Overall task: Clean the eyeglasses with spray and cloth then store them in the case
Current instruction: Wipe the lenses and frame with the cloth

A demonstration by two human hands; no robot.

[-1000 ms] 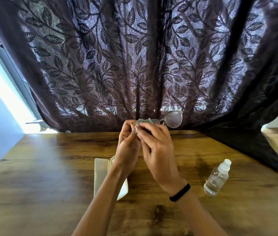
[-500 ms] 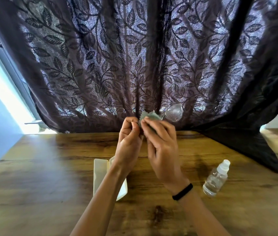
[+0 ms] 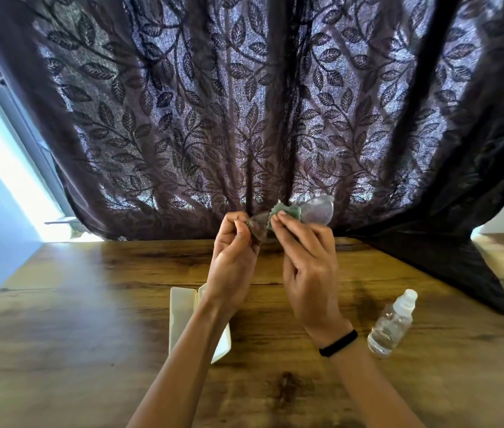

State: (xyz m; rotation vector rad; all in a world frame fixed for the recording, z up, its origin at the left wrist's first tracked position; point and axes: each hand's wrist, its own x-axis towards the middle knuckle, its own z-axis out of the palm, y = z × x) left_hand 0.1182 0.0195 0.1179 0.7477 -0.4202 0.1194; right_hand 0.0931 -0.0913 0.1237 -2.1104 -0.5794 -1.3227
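Eyeglasses (image 3: pixel 317 210) half behind cloth (image 3: pixel 286 211), left hand (image 3: pixel 232 261) and right hand (image 3: pixel 309 267)

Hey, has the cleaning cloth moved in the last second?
Yes. The cloth, pinched by the right hand, has slid right along the eyeglasses, toward the side of the unmoved spray bottle.

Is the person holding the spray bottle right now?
No, the spray bottle sits on the table, while the left hand holds the eyeglasses and the right hand pinches the cloth.
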